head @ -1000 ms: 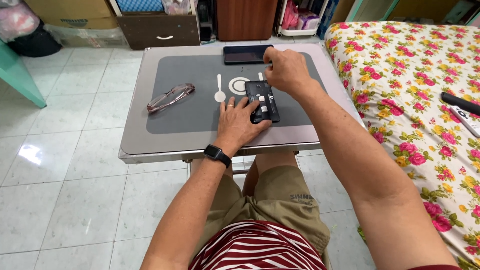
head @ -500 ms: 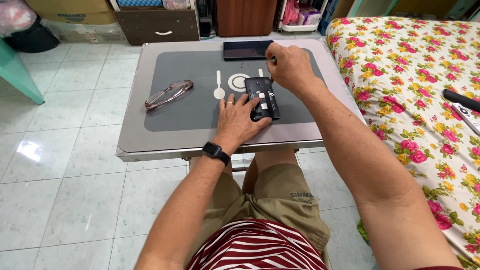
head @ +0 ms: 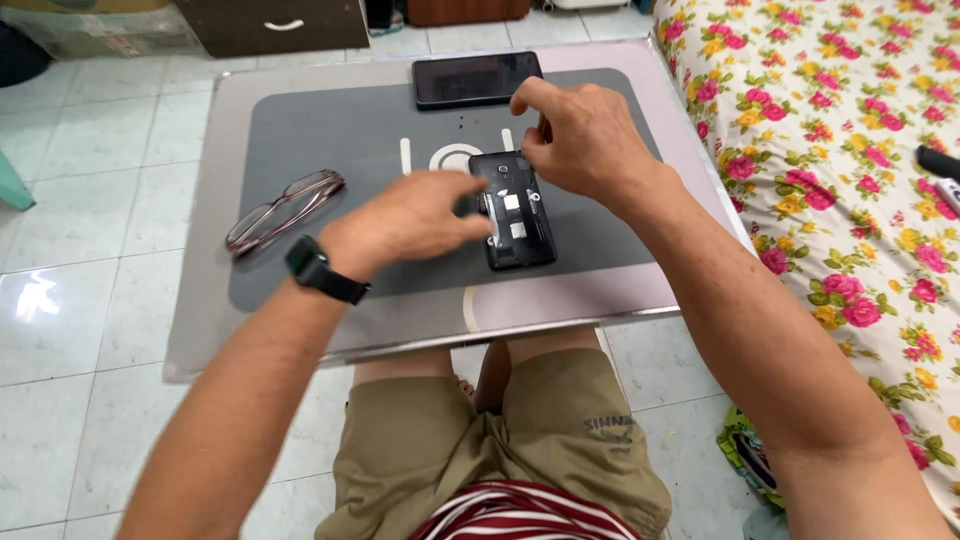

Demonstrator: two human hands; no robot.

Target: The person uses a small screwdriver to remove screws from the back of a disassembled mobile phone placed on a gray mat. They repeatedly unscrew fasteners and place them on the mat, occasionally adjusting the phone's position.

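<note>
A black phone with its back cover off (head: 517,215) lies on a grey mat (head: 340,130) on a small low table (head: 300,345). My left hand (head: 410,220), with a black watch (head: 322,270) on the wrist, reaches in from the left, and its fingertips grip the phone's left edge. Just above the phone's top end, my right hand (head: 585,140) has its fingers pinched on what looks like a small thin tool (head: 543,125). I cannot make out the tool's tip.
A second dark phone (head: 478,78) lies screen up at the mat's far edge. Folded glasses (head: 285,210) rest on the mat's left side. Small white pieces (head: 405,155) lie mid-mat. A floral bed (head: 850,150) with a remote (head: 940,162) stands at the right, above a tiled floor.
My left hand has shifted from below the phone to its left edge. The right hand stays at the phone's top end. The view has closed in on the table.
</note>
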